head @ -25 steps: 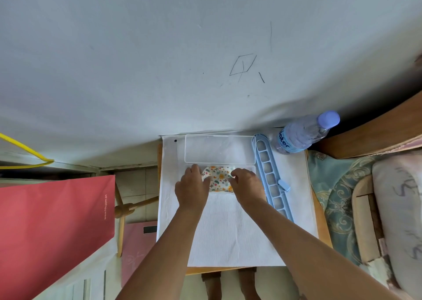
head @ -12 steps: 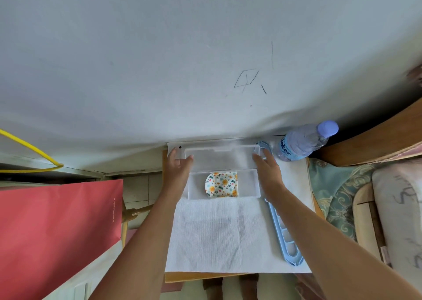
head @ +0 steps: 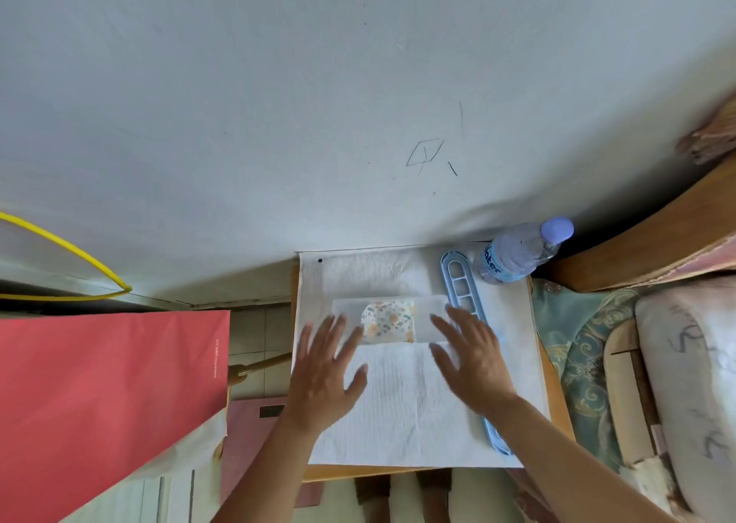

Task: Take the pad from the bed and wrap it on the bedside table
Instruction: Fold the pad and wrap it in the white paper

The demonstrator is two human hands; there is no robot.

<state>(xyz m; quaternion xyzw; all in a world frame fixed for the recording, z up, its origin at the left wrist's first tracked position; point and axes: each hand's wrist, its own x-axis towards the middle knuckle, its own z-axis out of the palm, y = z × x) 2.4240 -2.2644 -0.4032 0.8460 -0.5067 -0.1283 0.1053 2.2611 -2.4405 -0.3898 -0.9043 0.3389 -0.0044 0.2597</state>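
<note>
Already your pad (head: 388, 320), the small floral one, is off the bed and on the bedside table (head: 557, 387), lying inside a shallow clear case (head: 426, 319) that rests on the white cloth (head: 402, 411) covering the tabletop. Through the frosted plastic it looks folded or rolled into a compact block, though you can't tell from here how tightly, or whether the case is fully closed over it.

Your left hand (head: 324, 379) hovers flat with the fingers spread, its tips just at the near left edge of the case. Your right hand (head: 472, 357) is spread the same way at the near right edge, partly over the blue slotted plastic strip (head: 464, 283) that runs along the right of the cloth. Neither hand pinches or holds anything; both palms face down.

By the look of it, the fetching is done and the wrapping is at or near its end, with the pad stowed. What may be left is pressing the case shut or folding the cloth around it. Mind the water bottle (head: 517, 253) standing at the back right corner.
</note>
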